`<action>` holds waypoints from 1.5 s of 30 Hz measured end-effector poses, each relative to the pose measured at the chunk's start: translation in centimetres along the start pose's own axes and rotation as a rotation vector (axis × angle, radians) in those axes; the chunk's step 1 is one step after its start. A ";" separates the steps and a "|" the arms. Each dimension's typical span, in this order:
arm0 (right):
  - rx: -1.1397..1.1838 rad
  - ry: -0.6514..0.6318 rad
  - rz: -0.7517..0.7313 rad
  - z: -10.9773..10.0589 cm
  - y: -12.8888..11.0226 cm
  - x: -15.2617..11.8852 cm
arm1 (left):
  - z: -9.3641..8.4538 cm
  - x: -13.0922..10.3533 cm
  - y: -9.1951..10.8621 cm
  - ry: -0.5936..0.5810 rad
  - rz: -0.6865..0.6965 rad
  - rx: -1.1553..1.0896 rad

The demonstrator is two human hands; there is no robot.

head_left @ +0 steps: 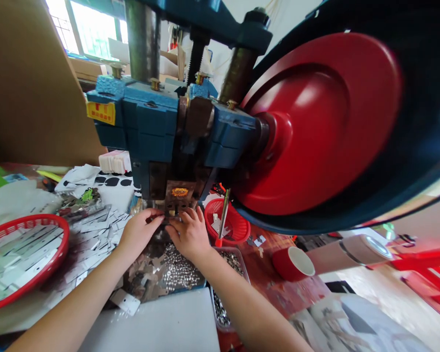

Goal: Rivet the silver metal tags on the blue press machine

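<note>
My left hand (140,229) reaches to the base of a blue press (150,122), thumb and forefinger pinched at the left edge of its tooling. What they pinch is too small to make out. Close beside it, my right hand (191,233) is at the front of the tooling, thumb and forefinger drawn together and the other fingers resting against the metal. Anything between them is hidden. Above both hands hangs the press ram (179,190). Just below lie small shiny metal pieces (181,269) and flat metal plates (146,281).
A large red flywheel (326,122) overhangs the right side. Red baskets stand left (64,239) and right (242,234), near loose metal tags (95,239). A plastic tub (222,313) of small parts is by my right forearm. Farther right are a red cup (286,264) and a flask (352,254).
</note>
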State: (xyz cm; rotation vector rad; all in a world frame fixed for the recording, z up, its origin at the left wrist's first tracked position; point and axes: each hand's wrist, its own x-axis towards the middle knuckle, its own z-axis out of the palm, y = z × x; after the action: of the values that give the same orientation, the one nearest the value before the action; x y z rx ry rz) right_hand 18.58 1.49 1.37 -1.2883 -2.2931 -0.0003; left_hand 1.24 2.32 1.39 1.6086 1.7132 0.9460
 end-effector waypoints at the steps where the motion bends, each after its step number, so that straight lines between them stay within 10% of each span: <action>1: 0.007 -0.002 -0.010 0.1 0.0 0.0 | 0.1 0.1 0.0 0.007 0.002 0.002; 21: 0.301 0.013 0.089 0.7 1.6 -0.4 | 1.4 1.0 -0.7 0.046 0.155 0.103; 35: 0.006 0.005 0.013 -0.1 0.4 0.1 | 2.6 2.3 -1.9 -0.040 0.169 -0.017; 41: 0.345 0.093 0.139 0.0 1.6 -0.8 | 1.9 2.1 -2.0 -0.041 0.118 -0.060; 45: 0.733 0.195 0.515 -0.2 3.2 -4.3 | 0.3 0.8 -2.5 0.001 0.070 -0.074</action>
State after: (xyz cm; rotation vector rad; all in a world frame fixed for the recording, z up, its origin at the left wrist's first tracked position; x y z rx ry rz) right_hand 23.04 -0.22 -1.06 -1.3336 -1.5043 0.7740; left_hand 0.02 3.14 -0.76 1.6288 1.6124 1.0317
